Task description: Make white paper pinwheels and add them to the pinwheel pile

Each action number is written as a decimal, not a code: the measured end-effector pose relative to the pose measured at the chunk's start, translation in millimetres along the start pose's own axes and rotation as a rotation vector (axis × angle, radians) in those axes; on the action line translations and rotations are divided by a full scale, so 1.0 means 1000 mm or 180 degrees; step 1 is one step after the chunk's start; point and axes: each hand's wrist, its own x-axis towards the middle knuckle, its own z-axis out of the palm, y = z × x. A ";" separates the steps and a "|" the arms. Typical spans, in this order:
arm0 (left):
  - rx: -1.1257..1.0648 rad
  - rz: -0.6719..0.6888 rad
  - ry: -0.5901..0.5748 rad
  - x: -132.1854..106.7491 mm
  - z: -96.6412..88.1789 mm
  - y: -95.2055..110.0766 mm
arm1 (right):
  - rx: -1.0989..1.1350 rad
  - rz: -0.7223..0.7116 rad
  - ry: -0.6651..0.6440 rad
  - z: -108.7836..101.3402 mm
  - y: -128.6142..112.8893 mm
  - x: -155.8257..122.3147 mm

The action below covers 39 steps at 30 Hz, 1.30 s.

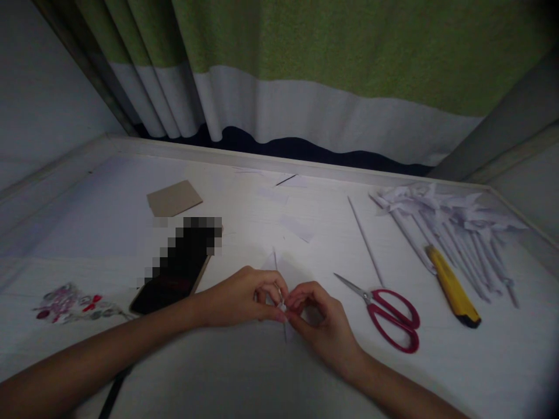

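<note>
In the middle of the table, my left hand and my right hand meet fingertip to fingertip. Both pinch a small white piece that looks like paper, mostly covered by the fingers. A thin pale line shows above the fingers and again below them; whether it is a stick or a paper edge I cannot tell. To the right of my right hand lie scissors with red handles, their blades closed and pointing up and left. Above them lies a thin white paper stick, its lower end at the scissors.
A yellow box cutter lies at the right, beside several rolled paper sticks with folded white tops. Left of my hands are a dark phone-like object, brown cardboard and a beaded ornament. Paper scraps lie ahead, before a curtain.
</note>
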 end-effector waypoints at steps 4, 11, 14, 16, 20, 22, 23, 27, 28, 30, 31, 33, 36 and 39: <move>-0.0011 0.0018 -0.0007 0.000 0.001 -0.001 | -0.0103 -0.0053 -0.0007 0.001 -0.002 -0.002; 0.0107 0.0062 -0.0051 0.001 0.001 -0.004 | -0.0268 -0.0129 -0.0062 0.000 -0.005 -0.005; 0.0211 0.0086 -0.0069 0.001 0.001 -0.005 | -0.0345 -0.0155 -0.0078 0.002 -0.004 -0.004; 0.0265 0.0116 -0.0080 0.000 0.001 -0.006 | -0.0415 -0.0187 -0.0089 0.003 -0.005 -0.003; 0.0287 0.0129 -0.0042 0.001 0.002 -0.008 | -0.0669 -0.0356 -0.0273 -0.007 -0.010 0.001; 0.0264 0.0080 -0.0014 0.002 0.002 -0.008 | -0.0906 -0.0469 -0.0395 -0.023 -0.014 0.003; 0.0251 0.0060 -0.0023 0.002 0.002 -0.008 | -0.1074 -0.0508 -0.0388 -0.034 -0.015 0.005; 0.0174 -0.0018 -0.0137 0.002 0.001 -0.007 | -0.1869 -0.0715 -0.0388 -0.076 -0.013 0.007; 0.0147 -0.0038 -0.0159 0.002 0.000 -0.007 | -0.2080 -0.0754 -0.0514 -0.082 -0.011 0.007; 0.0100 -0.0067 -0.0161 0.002 0.000 -0.007 | -0.2453 -0.0813 -0.0773 -0.087 -0.008 0.007; 0.0081 -0.0080 -0.0160 0.002 -0.001 -0.008 | -0.2608 -0.0827 -0.0886 -0.086 -0.007 0.006; 0.0024 -0.0121 -0.0168 0.002 -0.001 -0.009 | -0.2847 -0.0836 -0.1034 -0.081 -0.007 0.006; -0.0086 -0.0194 -0.0201 0.002 -0.001 -0.011 | -0.3073 -0.0790 -0.1068 -0.071 -0.008 0.005; -0.0215 -0.0261 -0.0240 0.002 0.000 -0.011 | -0.3196 -0.0653 -0.0909 -0.063 -0.008 0.004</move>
